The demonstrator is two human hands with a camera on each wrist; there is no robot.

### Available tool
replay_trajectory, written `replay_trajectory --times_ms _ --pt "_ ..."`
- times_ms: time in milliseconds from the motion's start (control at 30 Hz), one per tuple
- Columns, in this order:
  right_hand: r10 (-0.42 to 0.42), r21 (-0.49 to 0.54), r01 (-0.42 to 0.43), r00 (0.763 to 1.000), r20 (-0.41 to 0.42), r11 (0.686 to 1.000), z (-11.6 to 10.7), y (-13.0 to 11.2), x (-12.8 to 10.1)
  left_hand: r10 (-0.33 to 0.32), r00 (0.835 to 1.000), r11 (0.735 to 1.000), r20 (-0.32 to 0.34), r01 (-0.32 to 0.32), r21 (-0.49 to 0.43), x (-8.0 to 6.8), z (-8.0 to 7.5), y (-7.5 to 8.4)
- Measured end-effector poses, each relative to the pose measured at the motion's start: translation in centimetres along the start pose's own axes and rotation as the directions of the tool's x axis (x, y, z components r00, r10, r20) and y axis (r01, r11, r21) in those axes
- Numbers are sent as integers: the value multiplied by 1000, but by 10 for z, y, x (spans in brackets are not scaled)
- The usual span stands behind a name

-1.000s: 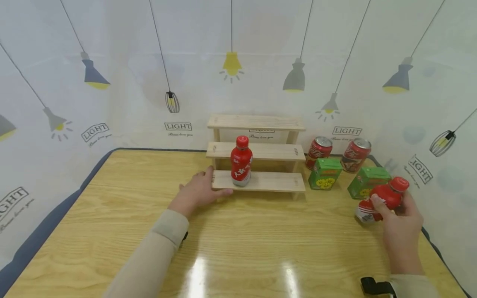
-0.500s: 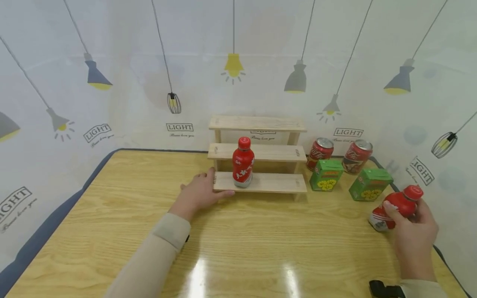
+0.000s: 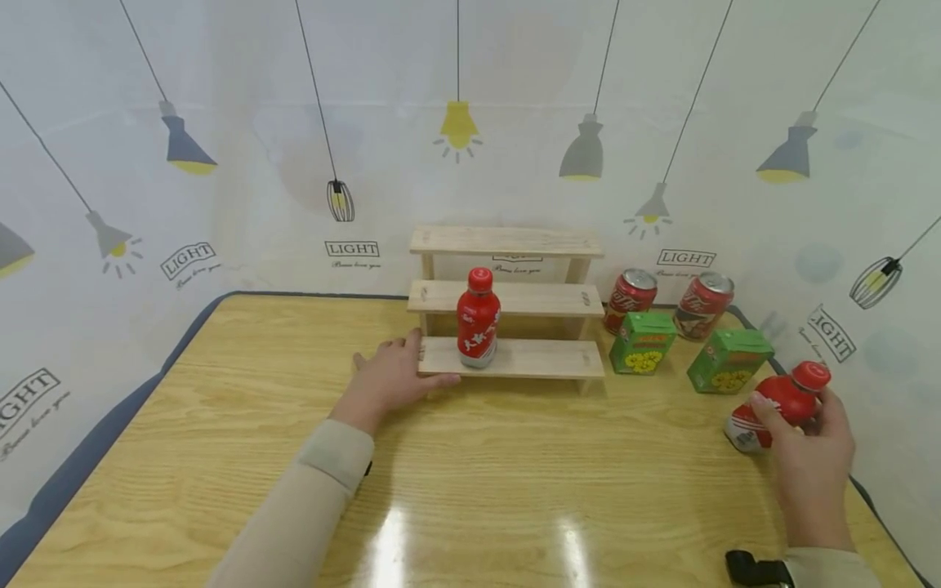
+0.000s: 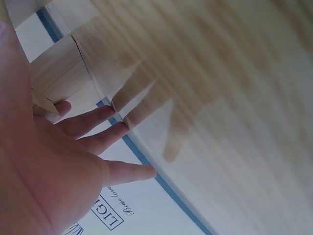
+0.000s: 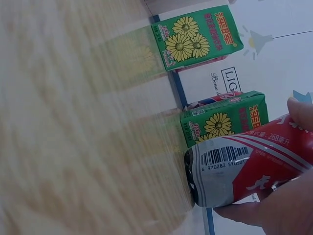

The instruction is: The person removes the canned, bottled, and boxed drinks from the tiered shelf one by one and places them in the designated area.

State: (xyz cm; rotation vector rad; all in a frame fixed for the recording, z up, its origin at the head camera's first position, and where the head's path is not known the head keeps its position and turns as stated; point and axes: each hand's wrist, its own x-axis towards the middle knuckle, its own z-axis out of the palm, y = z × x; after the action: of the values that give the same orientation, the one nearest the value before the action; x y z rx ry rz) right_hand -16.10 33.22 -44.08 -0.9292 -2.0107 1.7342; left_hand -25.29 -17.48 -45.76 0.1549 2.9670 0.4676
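My right hand (image 3: pixel 816 482) grips a red plastic drink bottle (image 3: pixel 779 400) at the table's right side, thumb on the near side. The bottle leans, cap up to the right, its white base low by the tabletop; the right wrist view shows the barcode on its label (image 5: pixel 225 155). A matching red bottle (image 3: pixel 478 322) stands upright on the lowest step of a three-tier wooden shelf (image 3: pixel 547 357). At that step's left end rests my left hand (image 3: pixel 385 380), thumb along the front edge. In the left wrist view its fingers (image 4: pixel 102 142) spread straight against the tabletop.
Two green drink cartons (image 3: pixel 643 345) (image 3: pixel 730 361) stand right of the shelf, with two red cans (image 3: pixel 631 300) (image 3: pixel 703 305) behind them. A wall sheet printed with lamps (image 3: pixel 294 131) encloses the wooden table (image 3: pixel 478 474) at the back and sides.
My right hand has moved right and slightly toward me with the bottle, away from the right carton it overlapped. My left hand has stayed at the shelf.
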Motion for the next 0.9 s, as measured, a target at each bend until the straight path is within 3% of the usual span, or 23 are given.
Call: replay_trajectory --times_ms 200,700,833,900 --pt "-20 -120 22 1000 13 993 1 2 1 5 1000 1000 -3 -5 -2 0 1 0" --pt "-25 -107 27 1000 17 994 1 2 -1 7 1000 1000 -28 -6 8 1 5 -1" --pt "-130 -50 126 989 -72 991 2 -10 -13 5 999 1000 -33 -5 10 2 3 0" --pt "-295 -46 291 940 -174 956 5 -17 -25 5 1000 1000 -31 -5 8 2 1 1"
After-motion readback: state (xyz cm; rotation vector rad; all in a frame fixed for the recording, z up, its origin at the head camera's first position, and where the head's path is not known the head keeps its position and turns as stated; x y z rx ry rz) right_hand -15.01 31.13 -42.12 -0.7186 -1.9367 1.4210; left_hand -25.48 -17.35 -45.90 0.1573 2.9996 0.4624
